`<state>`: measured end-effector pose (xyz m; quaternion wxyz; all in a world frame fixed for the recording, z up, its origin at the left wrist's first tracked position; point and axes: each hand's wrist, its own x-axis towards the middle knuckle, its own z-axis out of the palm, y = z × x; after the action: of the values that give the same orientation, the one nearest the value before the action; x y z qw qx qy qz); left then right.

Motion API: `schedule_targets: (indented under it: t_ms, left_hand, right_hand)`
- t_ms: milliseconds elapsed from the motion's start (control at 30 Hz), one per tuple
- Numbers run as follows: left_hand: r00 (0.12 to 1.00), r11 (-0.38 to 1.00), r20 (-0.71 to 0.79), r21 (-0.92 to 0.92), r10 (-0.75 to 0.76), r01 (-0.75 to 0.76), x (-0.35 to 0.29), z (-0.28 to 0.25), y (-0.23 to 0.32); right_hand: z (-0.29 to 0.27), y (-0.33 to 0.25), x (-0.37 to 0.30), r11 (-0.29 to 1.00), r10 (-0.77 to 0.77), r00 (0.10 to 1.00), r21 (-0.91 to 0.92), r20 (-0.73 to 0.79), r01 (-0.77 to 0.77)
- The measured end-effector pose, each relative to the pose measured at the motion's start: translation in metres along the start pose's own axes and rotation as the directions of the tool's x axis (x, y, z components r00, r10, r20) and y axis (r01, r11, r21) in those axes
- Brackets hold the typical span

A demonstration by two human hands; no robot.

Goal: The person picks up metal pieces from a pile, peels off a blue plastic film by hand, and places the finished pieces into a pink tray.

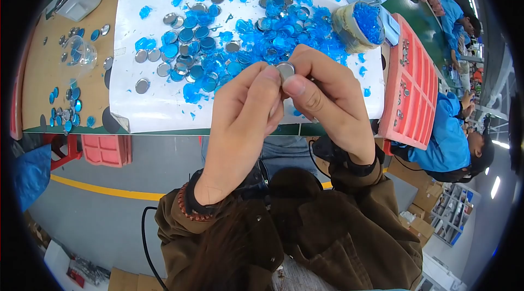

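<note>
Between the fingertips of both hands, above the table's near edge, is a small round silver metal disc [285,70]. My left hand [245,100] is closed, its thumb and fingers pinching the disc's left side. On the other side my right hand [327,92] is closed too, its thumb and forefinger on the disc. Just beyond them lies a heap of similar discs [185,34], some silver and some covered in blue film. Crumpled pieces of blue film [322,37] are mixed into the heap, mostly at its right.
White paper [147,84] covers the table. At right stand a tub [346,32] of blue film and a pink compartment tray [409,84] holding small metal parts. A clear cup [82,54] and more discs lie at left. People in blue work beyond the tray.
</note>
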<state>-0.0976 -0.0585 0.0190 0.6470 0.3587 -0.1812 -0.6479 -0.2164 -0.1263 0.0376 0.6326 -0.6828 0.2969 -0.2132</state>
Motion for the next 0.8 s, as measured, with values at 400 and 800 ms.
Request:
schedule_targets:
  t_ms: [400,800]
  left_hand:
    - [0.997,0.997,-0.018,0.009,-0.075,0.075,0.000,0.000,0.006]
    - [0.966,0.966,-0.045,-0.029,-0.256,0.255,0.002,0.001,0.012]
  right_hand:
    - [-0.002,0.001,-0.001,1.000,-0.006,0.998,-0.017,0.064,0.007]
    - [-0.005,0.006,0.002,0.981,-0.049,0.997,-0.183,0.066,0.061]
